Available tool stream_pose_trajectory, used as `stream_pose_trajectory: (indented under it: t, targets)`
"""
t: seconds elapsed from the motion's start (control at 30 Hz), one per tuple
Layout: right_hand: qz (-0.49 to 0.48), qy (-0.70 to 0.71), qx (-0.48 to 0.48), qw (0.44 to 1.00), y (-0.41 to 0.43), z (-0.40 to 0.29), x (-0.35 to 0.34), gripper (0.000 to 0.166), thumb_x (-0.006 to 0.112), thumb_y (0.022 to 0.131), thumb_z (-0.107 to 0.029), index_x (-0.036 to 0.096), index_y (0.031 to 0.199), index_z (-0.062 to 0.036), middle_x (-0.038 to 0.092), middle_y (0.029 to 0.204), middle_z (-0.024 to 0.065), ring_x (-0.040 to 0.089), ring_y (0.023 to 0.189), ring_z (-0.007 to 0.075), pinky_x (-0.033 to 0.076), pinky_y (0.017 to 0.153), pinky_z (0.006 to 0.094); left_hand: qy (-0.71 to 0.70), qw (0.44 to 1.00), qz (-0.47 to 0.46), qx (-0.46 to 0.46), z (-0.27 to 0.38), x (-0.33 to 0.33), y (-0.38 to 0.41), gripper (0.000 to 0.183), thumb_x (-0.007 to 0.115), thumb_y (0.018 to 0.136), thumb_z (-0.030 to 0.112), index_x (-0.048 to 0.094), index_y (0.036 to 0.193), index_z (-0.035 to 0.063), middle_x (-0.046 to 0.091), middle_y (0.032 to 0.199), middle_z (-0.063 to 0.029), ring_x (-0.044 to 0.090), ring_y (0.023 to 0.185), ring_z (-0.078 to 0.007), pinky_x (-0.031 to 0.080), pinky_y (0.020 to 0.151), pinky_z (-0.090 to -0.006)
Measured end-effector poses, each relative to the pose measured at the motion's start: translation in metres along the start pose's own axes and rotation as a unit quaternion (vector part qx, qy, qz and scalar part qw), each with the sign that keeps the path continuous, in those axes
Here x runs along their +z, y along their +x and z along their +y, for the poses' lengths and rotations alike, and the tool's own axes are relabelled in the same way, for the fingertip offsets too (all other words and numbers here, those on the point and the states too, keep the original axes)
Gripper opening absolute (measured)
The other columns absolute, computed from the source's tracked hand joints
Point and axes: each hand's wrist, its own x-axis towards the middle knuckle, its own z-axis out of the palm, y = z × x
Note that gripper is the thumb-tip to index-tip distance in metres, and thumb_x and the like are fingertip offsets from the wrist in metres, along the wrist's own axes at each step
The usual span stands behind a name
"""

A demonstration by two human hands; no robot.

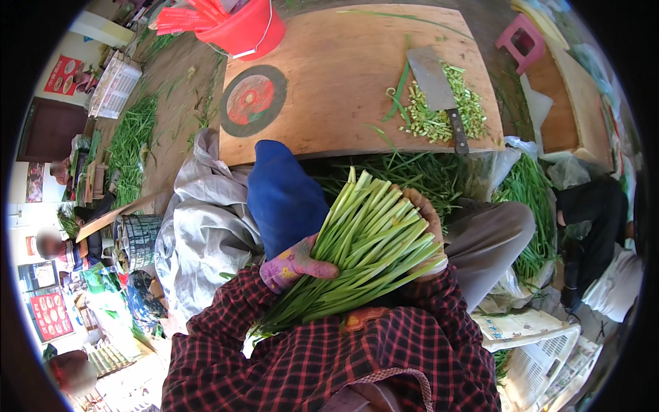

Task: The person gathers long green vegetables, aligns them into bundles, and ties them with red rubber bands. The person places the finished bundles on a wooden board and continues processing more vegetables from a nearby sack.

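Note:
A thick bunch of garlic chives or similar long green stalks [370, 242] lies across my lap, its pale cut ends pointing up and away. My left hand [298, 265], in a pink flowered glove, grips the bunch with the thumb over the top. Behind the pale ends, my right hand [432, 216] cups the right side; its fingers are partly hidden. Beyond my knees, a cleaver [431, 77] with a dark handle rests on a wooden board [334, 77], on top of chopped stalk pieces [471, 100]. A round disc [253, 101] lies at the board's left.
A red bucket [244, 31] holding red strips stands at the board's far left corner. Loose greens [406, 172] lie below the board's near edge, and more [530, 206] are at the right. A pink stool [520, 44] stands far right. Other people are at the left and right edges.

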Motion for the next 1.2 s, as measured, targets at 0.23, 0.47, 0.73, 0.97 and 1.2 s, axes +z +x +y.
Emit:
stream_pose_trajectory:
  t: [0.23,0.47,0.73,0.97,1.2]
  targets:
    - [-0.049,0.031,-0.166,0.985,0.019,-0.056,0.005,0.009,0.059,0.082,-0.01,0.06,0.085,-0.0015,0.061,0.094,0.01,0.058,0.086,0.0218,0.048,0.08,0.0339,-0.009,1.0,0.006,0.023,-0.007,-0.01,-0.006,0.087,0.079,0.061,0.021,0.033,0.133,0.001,0.049,0.125,-0.0127,0.05,0.114,-0.0234,0.038,0.098,-0.0353]
    - [0.124,-0.542,-0.412,0.722,-0.015,-0.129,-0.027,0.013,0.056,0.086,-0.016,0.061,0.088,-0.0041,0.064,0.092,0.0106,0.06,0.084,0.0236,0.048,0.077,0.0337,-0.01,0.992,0.077,0.095,-0.015,-0.016,-0.017,0.096,0.08,0.057,0.028,0.031,0.134,-0.0008,0.049,0.125,-0.0153,0.052,0.112,-0.026,0.04,0.096,-0.0365]
    - [-0.178,-0.637,0.003,0.75,-0.056,-0.021,-0.006,0.088,0.077,0.066,-0.033,0.032,0.133,0.0014,0.044,0.13,0.0168,0.036,0.125,0.0279,0.027,0.104,0.0369,0.032,0.985,0.077,0.15,-0.029,-0.057,-0.022,0.086,0.079,0.061,0.028,0.037,0.131,-0.0007,0.053,0.122,-0.0132,0.054,0.109,-0.0235,0.042,0.094,-0.0352]
    - [-0.181,-0.251,0.026,0.951,-0.008,0.02,0.013,0.086,0.071,0.071,-0.047,0.032,0.134,-0.0038,0.044,0.13,0.0079,0.044,0.118,0.0214,0.037,0.099,0.036,0.069,0.977,0.109,0.17,-0.01,-0.02,-0.019,0.091,0.081,0.064,0.016,0.028,0.137,0.0062,0.046,0.129,-0.0065,0.042,0.12,-0.0186,0.032,0.101,-0.0329]
    - [-0.162,-0.247,0.021,0.955,-0.004,0.021,0.038,0.086,0.074,0.072,-0.031,0.025,0.138,-0.0067,0.046,0.126,0.0068,0.047,0.113,0.0193,0.037,0.097,0.0335,0.195,0.959,0.073,0.192,0.024,-0.005,-0.026,0.119,0.081,0.06,0.046,0.007,0.141,0.0011,0.034,0.136,-0.015,0.03,0.128,-0.0217,0.024,0.106,-0.0349]
